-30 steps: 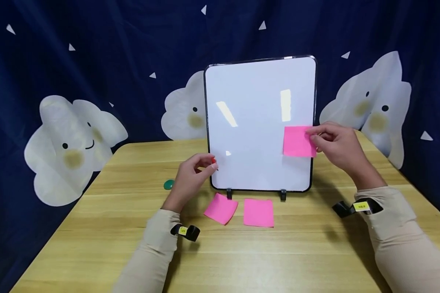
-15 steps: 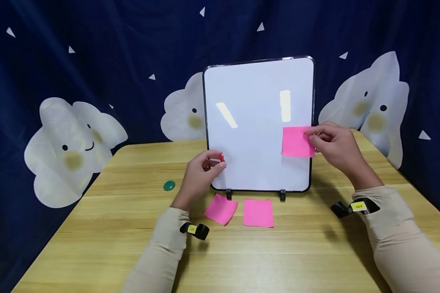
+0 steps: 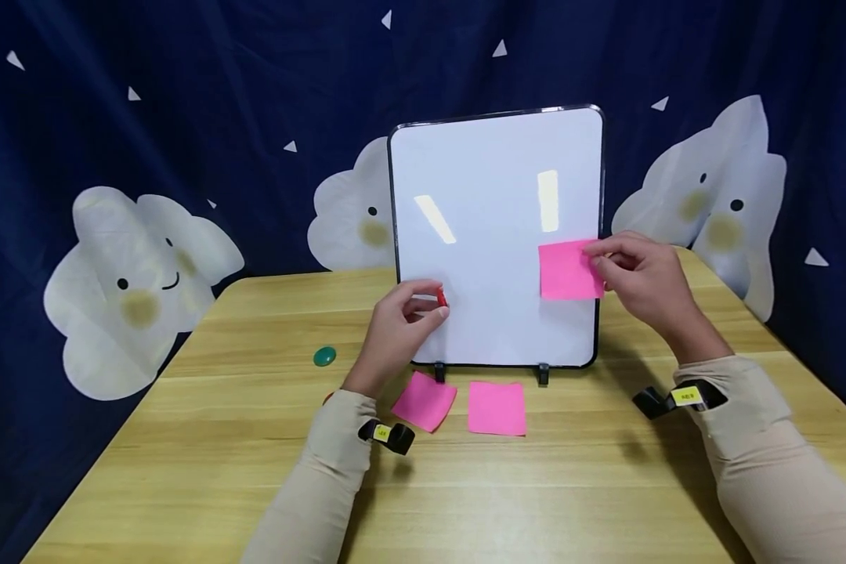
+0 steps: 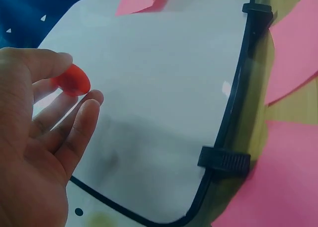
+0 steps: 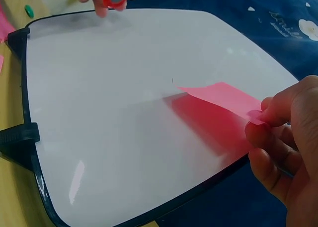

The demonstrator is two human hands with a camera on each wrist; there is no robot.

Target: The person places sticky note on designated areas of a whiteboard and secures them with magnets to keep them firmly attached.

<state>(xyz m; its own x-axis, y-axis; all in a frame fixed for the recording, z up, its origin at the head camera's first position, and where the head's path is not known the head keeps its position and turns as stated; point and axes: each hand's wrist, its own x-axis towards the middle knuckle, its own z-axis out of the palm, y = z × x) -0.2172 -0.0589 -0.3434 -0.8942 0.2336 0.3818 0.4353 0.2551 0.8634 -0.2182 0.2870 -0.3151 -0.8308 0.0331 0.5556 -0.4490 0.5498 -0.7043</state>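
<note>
With the board (image 3: 497, 180) as a dial, my right hand (image 3: 645, 278) pinches a held note (image 3: 567, 272) in front of four o'clock, my left hand (image 3: 398, 325) a held disc (image 3: 442, 298) between seven and eight. On the table (image 3: 465, 509), a left loose note (image 3: 424, 402) lies at the board's left foot (image 3: 440, 373), a right loose note (image 3: 497, 410) at its three o'clock, a second disc (image 3: 325, 356) at its ten, a third disc (image 3: 327, 398) at its nine, mostly behind my sleeve (image 3: 324, 470). The curtain (image 3: 254, 78) hangs behind the board.

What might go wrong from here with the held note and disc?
The held pink note may swing or skew, since the right hand pinches only one edge. The red disc could slip, as the left hand pinches just its rim. Pressing hard might tip the whiteboard, which stands on small black feet.
</note>
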